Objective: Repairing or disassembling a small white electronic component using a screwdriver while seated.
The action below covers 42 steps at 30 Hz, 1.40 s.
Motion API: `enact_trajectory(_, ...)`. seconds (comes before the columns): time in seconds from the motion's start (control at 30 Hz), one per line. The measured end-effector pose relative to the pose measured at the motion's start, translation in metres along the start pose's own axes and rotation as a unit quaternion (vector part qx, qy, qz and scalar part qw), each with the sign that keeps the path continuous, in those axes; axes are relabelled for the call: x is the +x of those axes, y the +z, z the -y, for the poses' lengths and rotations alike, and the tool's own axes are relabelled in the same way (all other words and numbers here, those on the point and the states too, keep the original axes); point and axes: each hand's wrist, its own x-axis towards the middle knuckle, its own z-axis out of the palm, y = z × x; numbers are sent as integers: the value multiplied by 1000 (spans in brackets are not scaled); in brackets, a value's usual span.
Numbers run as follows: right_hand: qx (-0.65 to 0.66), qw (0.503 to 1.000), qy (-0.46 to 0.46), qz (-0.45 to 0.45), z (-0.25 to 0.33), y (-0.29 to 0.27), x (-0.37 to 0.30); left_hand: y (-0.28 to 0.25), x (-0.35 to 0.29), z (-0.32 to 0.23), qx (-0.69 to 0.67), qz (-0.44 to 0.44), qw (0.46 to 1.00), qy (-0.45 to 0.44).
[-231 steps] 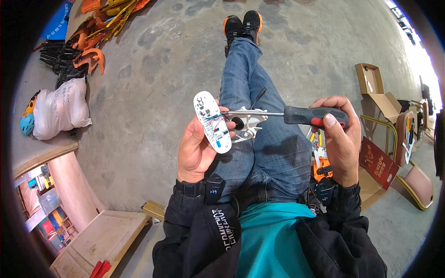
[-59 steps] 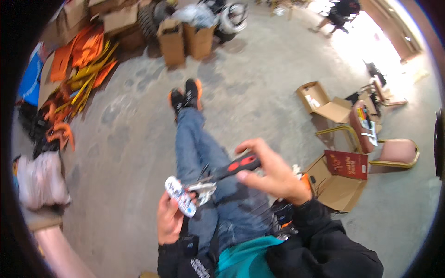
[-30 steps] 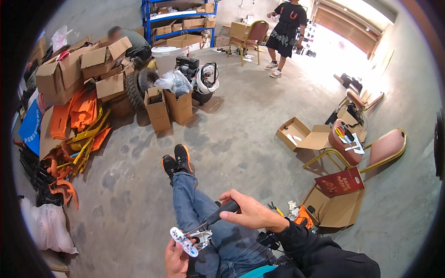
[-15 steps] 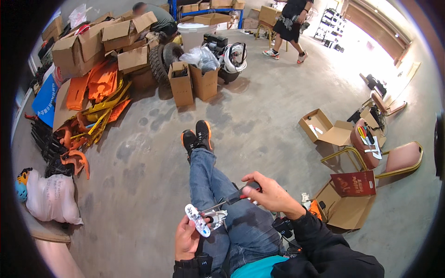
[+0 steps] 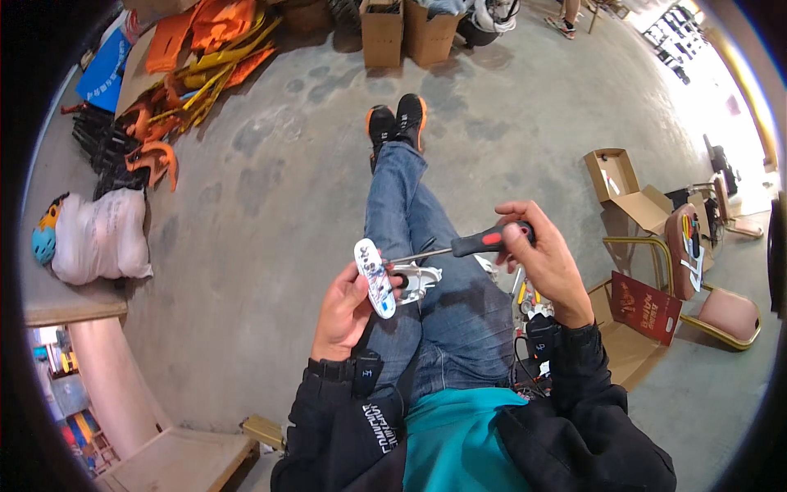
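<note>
My left hand [image 5: 342,318] is closed on a small white oval piece [image 5: 375,279] with dark and blue printing, held tilted above my lap. A white frame-like plastic part [image 5: 421,282] sits just behind it; I cannot tell whether the two are joined. A screwdriver [image 5: 477,243] with a black-and-red handle is gripped in my right hand [image 5: 548,264]. Its metal shaft points left, and the tip reaches the edge of the oval piece. Whether it sits in a screw is too small to tell.
Beside my right leg lie small tools and parts [image 5: 525,299], next to an open cardboard box [image 5: 638,353]. Chairs [image 5: 725,316] stand to the right, one bearing tools. At left are a white bag [image 5: 102,238] and orange and yellow plastic panels [image 5: 221,29]. A wooden surface [image 5: 180,459] is at lower left.
The view has tilted downward, so the scene sits higher. Both hands still hold their things; the screwdriver now lies flatter, its tip near the oval piece's edge.
</note>
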Motion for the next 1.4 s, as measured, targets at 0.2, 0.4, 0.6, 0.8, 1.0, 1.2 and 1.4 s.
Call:
enact_trajectory(0.2, 14, 999, -33, -12, -5, 6, 5, -4, -3, -1, -1, -10, 1000, 9)
enact_trajectory(0.4, 84, 996, -25, -23, -12, 0, 3, -2, -5, 0, -14, -16, 1000, 8)
enact_trajectory(0.6, 148, 989, -17, -20, -17, -6, 5, -2, -4, -1, -30, -14, 999, 14)
enact_trajectory(0.8, 155, 988, -4, -13, -22, -11, 2, -5, -4, 1, -47, -7, 999, 22)
enact_trajectory(1.0, 144, 989, -7, -11, -21, -11, 3, -2, -4, -1, -40, -5, 999, 19)
enact_trajectory(1.2, 144, 989, 1, -13, -26, -13, 6, 0, -6, -3, -20, -12, 1000, 12)
enact_trajectory(1.4, 151, 988, 19, -18, -34, -14, 9, 3, -6, -7, -2, -2, 1000, 2)
